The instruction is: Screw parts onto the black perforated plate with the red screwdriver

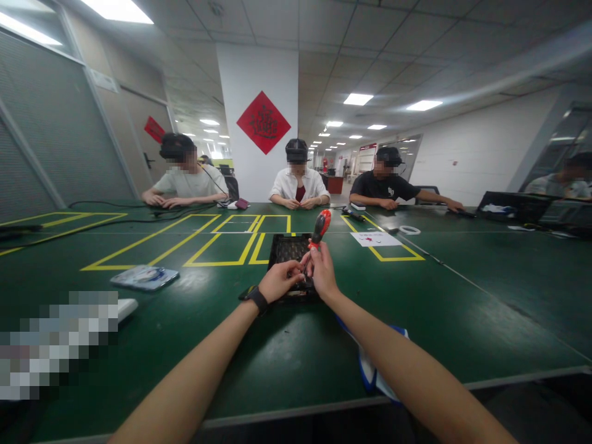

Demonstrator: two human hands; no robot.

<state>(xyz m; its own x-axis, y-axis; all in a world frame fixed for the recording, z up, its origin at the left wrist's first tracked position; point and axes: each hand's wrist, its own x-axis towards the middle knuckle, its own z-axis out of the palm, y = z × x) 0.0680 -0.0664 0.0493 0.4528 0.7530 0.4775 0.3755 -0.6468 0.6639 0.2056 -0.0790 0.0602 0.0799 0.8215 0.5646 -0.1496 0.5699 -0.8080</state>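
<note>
A screwdriver with a red and black handle (320,228) stands nearly upright in my right hand (324,272), tilted a little to the right, its handle above the fingers. My left hand (279,280), with a dark band on the wrist, has its fingertips pinched together close to the screwdriver's lower end. Whatever they hold there is too small to make out. Beneath both hands lies an open black plastic case (283,245) with a textured inside. My hands hide its near and middle parts.
On the green table (222,370) are yellow tape outlines, a patterned phone-like slab (145,277), a white paper sheet (377,238) and a white roll (409,230). Blue-and-white cloth (369,368) lies under my right forearm. Several people sit across the table.
</note>
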